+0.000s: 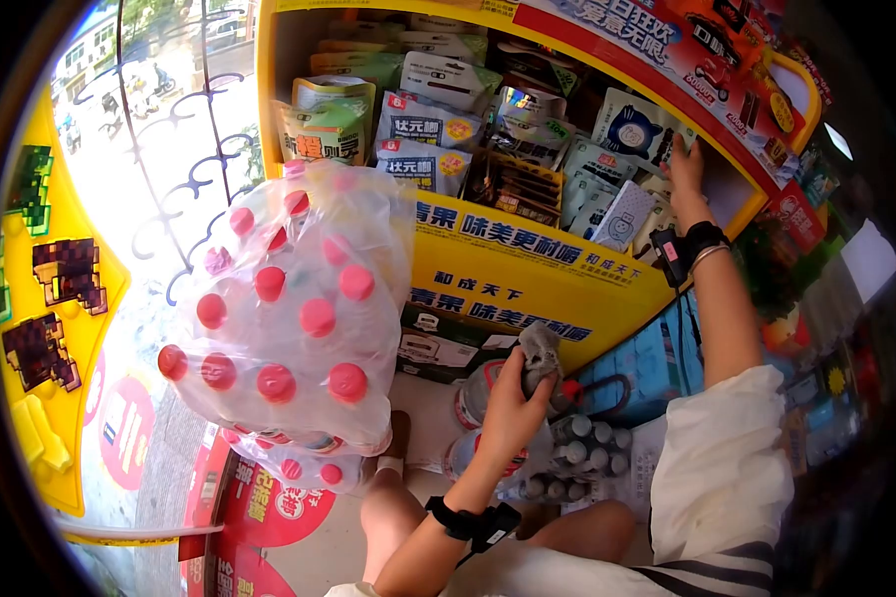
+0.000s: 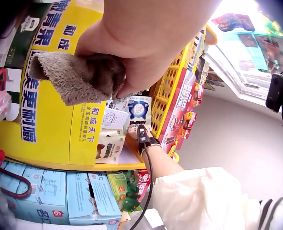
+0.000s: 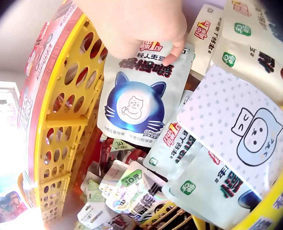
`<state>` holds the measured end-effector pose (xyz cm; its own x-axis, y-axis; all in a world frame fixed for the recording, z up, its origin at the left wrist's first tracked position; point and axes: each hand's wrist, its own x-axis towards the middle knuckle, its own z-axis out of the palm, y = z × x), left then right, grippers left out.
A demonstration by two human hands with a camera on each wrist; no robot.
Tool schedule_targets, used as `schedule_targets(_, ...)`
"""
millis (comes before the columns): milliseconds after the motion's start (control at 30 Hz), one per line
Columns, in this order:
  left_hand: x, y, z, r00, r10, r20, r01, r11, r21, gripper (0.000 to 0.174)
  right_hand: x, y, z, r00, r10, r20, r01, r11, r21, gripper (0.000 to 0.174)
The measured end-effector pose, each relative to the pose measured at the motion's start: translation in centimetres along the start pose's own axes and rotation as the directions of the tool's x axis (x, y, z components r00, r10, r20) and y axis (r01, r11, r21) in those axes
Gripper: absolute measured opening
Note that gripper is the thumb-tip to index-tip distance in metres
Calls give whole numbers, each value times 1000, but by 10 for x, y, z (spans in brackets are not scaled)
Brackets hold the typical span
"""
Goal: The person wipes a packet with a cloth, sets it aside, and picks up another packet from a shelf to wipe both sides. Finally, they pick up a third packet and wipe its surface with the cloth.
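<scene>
My left hand (image 1: 508, 418) grips a grey cloth (image 1: 541, 356), bunched up with one end sticking out, in front of the yellow display stand (image 1: 488, 274). At the stand's right end, my right hand (image 1: 685, 174) holds a pale snack pouch (image 3: 127, 86) by its top edge. A dark blue cat face is printed on that pouch. Beside it, in the right wrist view, a white dotted box with a cartoon animal (image 3: 218, 110) leans over more pale pouches (image 3: 208, 191). Smaller shiny packs (image 3: 132, 191) lie below the held pouch.
A big plastic-wrapped pack of red-capped bottles (image 1: 289, 343) stands left of the stand. Grey-capped bottles (image 1: 582, 448) and blue cartons (image 2: 41, 194) sit low on the right. Several other pouches (image 1: 423, 124) fill the stand. A perforated yellow panel (image 3: 60, 124) borders it.
</scene>
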<state>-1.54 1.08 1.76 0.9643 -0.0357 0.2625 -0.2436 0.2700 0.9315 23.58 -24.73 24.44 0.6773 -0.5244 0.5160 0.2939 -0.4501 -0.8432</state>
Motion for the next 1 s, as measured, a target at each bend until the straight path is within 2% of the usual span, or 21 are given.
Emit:
schedule_targets(233, 0, -1, -3, 1000, -28, -14, 28, 1000, -14, 39, -2, 1, 5, 997, -58, -52, 53, 995, -86, 57)
schedule_targets(300, -1, 3, -5, 1000, -13, -19, 13, 1000, -6, 39, 3, 6, 7, 990, -125, -63, 108, 969, -224, 53)
schedule_targets(333, -1, 5, -5, 1000, 2, -20, -2, 1000, -2, 39, 13, 17, 7, 990, -125, -62, 108, 969, -224, 53)
schedule_targets(400, 0, 4, -5, 1000, -11, -24, 11, 1000, -6, 38, 22, 28, 10, 933, -360, -20, 323, 858, -400, 50)
schedule_targets(433, 0, 4, -5, 999, -23, -27, 23, 1000, -8, 38, 21, 26, 7, 932, -362, -21, 324, 856, -402, 50)
schedule_targets(500, 1, 1, -4, 999, -19, -28, 18, 999, -30, 38, 6, 17, 1, 881, -457, 126, 464, 776, -428, 47)
schedule_targets(533, 1, 0, -4, 999, -16, -31, 15, 999, -51, 37, -20, 2, 3, 821, -562, 100, 553, 741, -380, 40)
schedule_targets(567, 1, 2, -3, 999, -15, -31, 14, 998, -55, 37, -37, -10, 0, 819, -565, 102, 556, 738, -382, 40)
schedule_targets(633, 1, 7, -3, 998, -50, -32, 49, 998, -49, 37, -56, -26, -6, 695, -684, 224, 717, 632, -294, 32)
schedule_targets(700, 2, 7, -3, 998, -57, -18, 56, 997, -61, 38, -52, -28, -10, 671, -697, 252, 736, 586, -338, 26)
schedule_targets(800, 1, 6, 1, 998, -57, -7, 56, 996, -68, 38, -34, -27, -8, 570, -780, 257, 794, 443, -416, 25)
schedule_targets(833, 1, 5, 1, 999, -48, -15, 47, 997, -68, 38, -26, -24, -7, 571, -781, 254, 794, 445, -415, 25)
schedule_targets(900, 2, 3, 0, 999, -49, -17, 48, 997, -61, 38, -13, -20, -3, 751, -605, 263, 634, 551, -542, 30)
schedule_targets(933, 2, 2, 1, 999, -52, -15, 51, 997, -57, 38, -10, -16, 0, 751, -605, 264, 635, 552, -540, 30)
schedule_targets(1000, 2, 1, 3, 998, -56, -26, 54, 997, -63, 39, -9, -13, 4, 663, -699, 269, 701, 453, -550, 28)
